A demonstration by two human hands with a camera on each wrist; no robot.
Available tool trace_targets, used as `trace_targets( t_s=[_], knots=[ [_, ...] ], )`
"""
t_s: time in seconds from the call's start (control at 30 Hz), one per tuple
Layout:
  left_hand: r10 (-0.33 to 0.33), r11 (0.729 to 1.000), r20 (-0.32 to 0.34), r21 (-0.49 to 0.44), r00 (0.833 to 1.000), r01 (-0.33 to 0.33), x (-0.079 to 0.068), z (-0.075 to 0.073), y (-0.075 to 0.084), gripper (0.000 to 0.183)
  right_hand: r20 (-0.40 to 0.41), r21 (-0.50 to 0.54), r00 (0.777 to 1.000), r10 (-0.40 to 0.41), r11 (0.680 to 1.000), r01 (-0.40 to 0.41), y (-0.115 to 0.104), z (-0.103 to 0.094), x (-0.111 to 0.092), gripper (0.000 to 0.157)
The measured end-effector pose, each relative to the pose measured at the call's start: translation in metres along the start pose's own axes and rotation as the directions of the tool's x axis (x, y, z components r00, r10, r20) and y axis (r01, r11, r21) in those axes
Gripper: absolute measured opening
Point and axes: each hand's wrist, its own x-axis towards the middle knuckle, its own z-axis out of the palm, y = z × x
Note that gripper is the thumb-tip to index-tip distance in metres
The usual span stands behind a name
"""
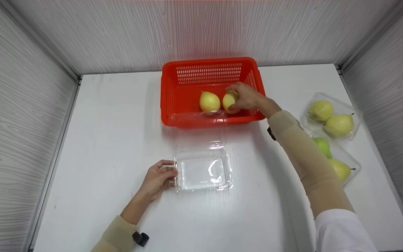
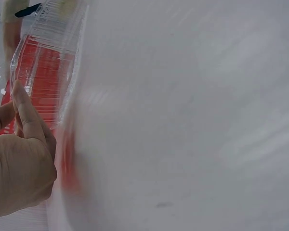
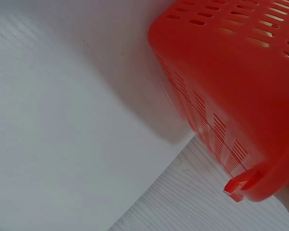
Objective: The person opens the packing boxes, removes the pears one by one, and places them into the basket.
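Observation:
My right hand (image 1: 247,97) reaches into a red plastic basket (image 1: 213,122) and grips a yellow pear (image 1: 228,100). Another yellow pear (image 1: 210,102) lies just left of it in the basket. My left hand (image 1: 158,180) pinches the left edge of a clear plastic clamshell box (image 1: 203,173), whose lid stands open toward the basket. In the left wrist view, the left hand's (image 2: 24,149) thumb and fingers meet at the box's rim. The right wrist view shows the basket's outer wall (image 3: 221,72); the right hand is mostly hidden there.
On the right of the white table (image 1: 110,140), a clear box holds two yellow pears (image 1: 339,125). Nearer, a second clear box holds a green fruit (image 1: 323,146) and a yellow pear (image 1: 340,169), partly behind the right forearm. Grey wood-grain panels (image 1: 128,35) enclose the table's back and sides.

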Motion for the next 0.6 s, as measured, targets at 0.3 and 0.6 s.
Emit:
trace_targets(
  t_s=[0.3,0.6],
  knots=[
    [-0.010,1.000,-0.008,0.008,1.000,0.010,-0.002,0.001,0.001,0.037,-0.045,0.028,0.999,-0.017,0.999,0.018,-0.005,-0.008,-0.013,0.070],
    [-0.003,1.000,-0.004,0.017,1.000,0.003,-0.001,0.002,0.000,0.037,-0.135,0.088,0.986,-0.094,0.990,0.106,-0.008,-0.012,-0.036,0.068]
  ],
)
